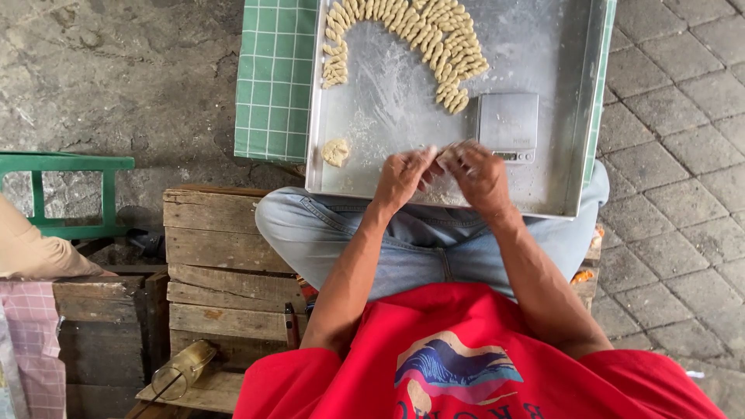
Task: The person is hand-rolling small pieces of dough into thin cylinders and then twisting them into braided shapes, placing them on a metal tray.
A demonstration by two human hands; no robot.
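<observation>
A: What sits between the hands?

B: One small pale piece of dough (448,155), pinched between the fingertips of the left hand (403,177) and the right hand (481,177). Both hands are closed on it, thumbs and fingers meeting over the near part of the metal tray (543,46). Most of the piece is hidden by the fingers, so its shape is hard to make out.

A: How are the arms set?

B: Both forearms reach forward from the red shirt (466,365) and angle inward, wrists slightly bent, palms turned toward each other.

A: What else is on the tray?

B: One arc of shaped dough pieces (419,35), packed side by side in a curve; they are too many and too close to count, and the top of the arc is cut off by the frame. One flat lump of dough (336,152) lies alone near the tray's left edge. One small grey scale (508,124) sits just beyond the right hand. Flour dusts the bare metal.

A: And around it?

B: The tray rests on the person's knees in blue jeans (310,225), over a green checked cloth (275,77). The person sits on a wooden crate (217,256). A glass jar (182,371) lies on its side at the lower left. A green frame (62,163) and another person's beige sleeve (31,252) show at the left edge, both cut off.
</observation>
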